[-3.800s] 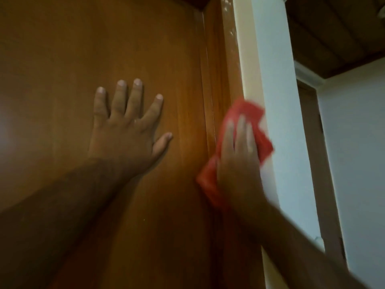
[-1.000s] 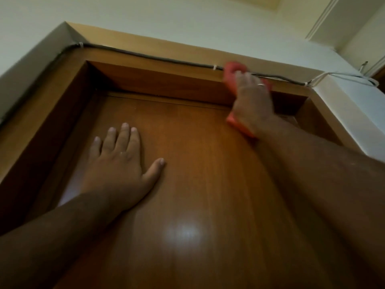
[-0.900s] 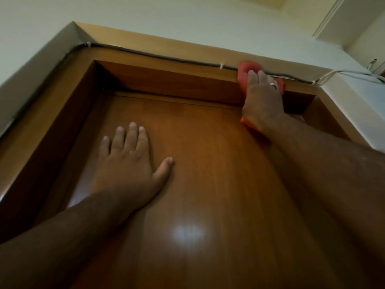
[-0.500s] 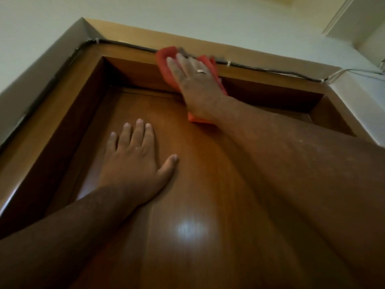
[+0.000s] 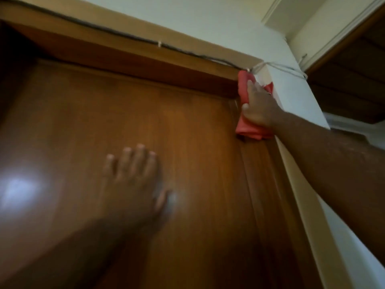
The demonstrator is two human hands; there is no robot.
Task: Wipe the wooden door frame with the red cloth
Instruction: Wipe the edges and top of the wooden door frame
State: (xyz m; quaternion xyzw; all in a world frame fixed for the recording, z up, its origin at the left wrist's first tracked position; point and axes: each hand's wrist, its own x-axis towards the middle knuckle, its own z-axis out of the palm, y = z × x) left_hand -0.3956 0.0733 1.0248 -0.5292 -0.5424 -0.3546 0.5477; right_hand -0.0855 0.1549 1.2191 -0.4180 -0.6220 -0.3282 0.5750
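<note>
The wooden door frame runs along the top of the brown door and down its right side. My right hand presses the red cloth against the frame's upper right corner; the cloth shows above and below my fingers. My left hand lies flat on the door panel with its fingers spread, holding nothing; it is blurred.
A dark cable runs along the top of the frame, and white wires lead off around the wall corner at the right. A dark wooden ceiling lies beyond the corner.
My right hand has slid the cloth from the middle of the top frame to its right corner. The view has swung right. My left hand stays flat on the door.
</note>
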